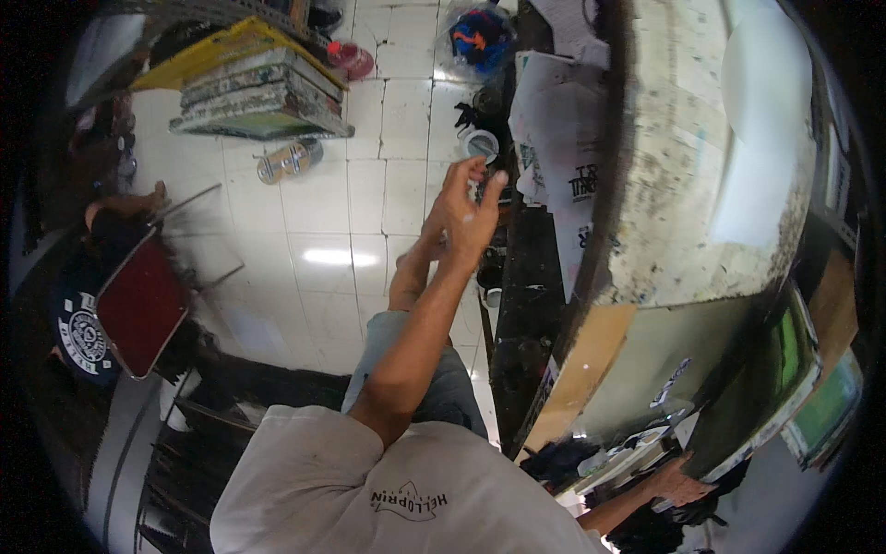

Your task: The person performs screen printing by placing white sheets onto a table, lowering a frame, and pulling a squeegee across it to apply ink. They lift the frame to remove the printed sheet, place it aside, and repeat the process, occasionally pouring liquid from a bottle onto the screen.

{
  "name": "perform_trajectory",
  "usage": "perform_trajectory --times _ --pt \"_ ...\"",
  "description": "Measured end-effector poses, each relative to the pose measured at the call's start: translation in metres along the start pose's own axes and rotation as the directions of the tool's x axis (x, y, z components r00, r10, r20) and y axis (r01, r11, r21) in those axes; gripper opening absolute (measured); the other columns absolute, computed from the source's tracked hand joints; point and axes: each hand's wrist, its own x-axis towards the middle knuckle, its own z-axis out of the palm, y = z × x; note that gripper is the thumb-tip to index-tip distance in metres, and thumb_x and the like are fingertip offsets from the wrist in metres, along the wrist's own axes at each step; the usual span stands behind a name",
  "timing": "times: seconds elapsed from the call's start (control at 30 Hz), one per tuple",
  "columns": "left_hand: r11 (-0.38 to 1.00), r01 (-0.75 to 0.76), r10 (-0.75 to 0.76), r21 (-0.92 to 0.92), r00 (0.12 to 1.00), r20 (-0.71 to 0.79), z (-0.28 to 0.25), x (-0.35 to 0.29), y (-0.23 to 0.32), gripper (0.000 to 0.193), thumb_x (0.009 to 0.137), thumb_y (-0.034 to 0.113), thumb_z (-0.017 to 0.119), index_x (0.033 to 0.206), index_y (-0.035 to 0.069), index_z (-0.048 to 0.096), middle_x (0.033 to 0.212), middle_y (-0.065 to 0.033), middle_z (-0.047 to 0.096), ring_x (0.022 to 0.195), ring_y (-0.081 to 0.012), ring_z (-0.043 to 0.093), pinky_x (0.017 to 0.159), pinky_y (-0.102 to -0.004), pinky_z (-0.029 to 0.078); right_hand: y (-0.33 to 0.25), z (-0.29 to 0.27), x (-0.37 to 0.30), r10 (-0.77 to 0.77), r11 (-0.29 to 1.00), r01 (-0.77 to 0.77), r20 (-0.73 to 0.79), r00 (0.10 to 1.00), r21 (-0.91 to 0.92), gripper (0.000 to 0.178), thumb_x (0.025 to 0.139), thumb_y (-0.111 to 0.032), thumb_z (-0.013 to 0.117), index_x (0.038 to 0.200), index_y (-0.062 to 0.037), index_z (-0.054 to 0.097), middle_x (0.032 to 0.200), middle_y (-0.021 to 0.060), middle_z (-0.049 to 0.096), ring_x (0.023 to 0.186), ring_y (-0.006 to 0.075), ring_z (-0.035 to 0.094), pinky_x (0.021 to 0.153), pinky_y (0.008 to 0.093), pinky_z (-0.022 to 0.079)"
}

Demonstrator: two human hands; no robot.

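One shirt (pixel 406 480), one left hand (pixel 471 208), one right hand (pixel 681 482) at one frame (pixel 762 395)

Glossy floor tiles (pixel 295 208), rough worktop (pixel 678 212), smooth paper sheet (pixel 764 120), matt cloth shirt (pixel 305 471); framed panel (pixel 757 402) looks smooth from here.

2 own hands (pixel 469 214), min. 2 grn frames (pixel 787 351) — 1 red chair (pixel 143 300)

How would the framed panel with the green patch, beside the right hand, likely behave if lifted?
The framed panel is probably stiff, since its pale border shows no sag. It may swing or tilt if lifted there, because the right hand is at just one end of its broad face. Its weight can't be judged from this view.
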Motion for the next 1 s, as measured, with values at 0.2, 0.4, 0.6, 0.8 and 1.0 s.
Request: perform_trajectory --times 0.2,0.4,0.6,0.8,1.0 --pt "0.948 -0.259 0.233 0.186 0.961 0.152 0.057 0.062 -0.064 0.049 0.075 0.023 0.084 0.115 0.003 0.064 0.110 -0.0108 0.061 0.104 -0.0301 0.058 0.086 -0.0430 0.045 0.006 0.006 0.003 -0.058 0.998 0.058 0.020 0.998 0.028 0.123 0.074 -0.087 0.056 0.148 0.0076 0.032 0.141 0.0295 0.046 0.126 0.0463 0.048 0.096 0.0622 0.042" --pt "0.766 -0.419 0.272 0.488 0.899 0.345 0.132 0.060 -0.071 0.056 0.062 0.026 0.087 0.110 0.008 0.065 0.118 -0.0094 0.054 0.117 -0.0313 0.048 0.092 -0.0462 0.037 0.009 0.002 0.001 -0.004 1.000 0.005 0.084 0.996 -0.004 0.124 0.076 -0.087 0.054 0.152 0.0057 0.023 0.143 0.0353 0.039 0.128 0.0501 0.044 0.099 0.0650 0.039" --pt "0.670 -0.406 0.179 0.622 0.901 0.396 0.161 0.059 -0.088 0.034 0.066 0.022 0.082 0.095 0.009 0.072 0.114 -0.0089 0.057 0.117 -0.0309 0.049 0.093 -0.0461 0.035 0.015 0.002 0.001 -0.064 0.990 0.069 0.045 0.997 -0.122 0.122 0.077 -0.084 0.057 0.152 0.0071 0.022 0.140 0.0287 0.043 0.123 0.0464 0.049 0.098 0.0642 0.042" --pt "0.958 -0.151 0.024 0.244 0.890 0.454 0.147 0.066 -0.052 0.026 0.083 0.021 0.073 0.102 0.005 0.065 0.099 -0.0159 0.066 0.094 -0.0391 0.062 0.082 -0.0480 0.047 0.011 0.002 0.000 0.039 0.995 -0.030 0.095 0.995 -0.092 0.114 0.080 -0.080 0.059 0.147 0.0081 0.032 0.142 0.0305 0.045 0.129 0.0449 0.048 0.102 0.0615 0.042" --pt "1.000 0.027 -0.026 -0.003 0.984 0.178 0.065 0.074 0.011 0.024 0.092 0.007 0.064 0.116 0.003 0.063 0.108 -0.0087 0.069 0.098 -0.0176 0.064 0.083 -0.0308 0.051 0.021 0.013 0.010 -0.045 0.996 0.052 -0.081 0.996 0.076 0.108 0.080 -0.083 0.054 0.148 -0.0005 0.037 0.144 0.0233 0.047 0.130 0.0425 0.047 0.097 0.0631 0.041"
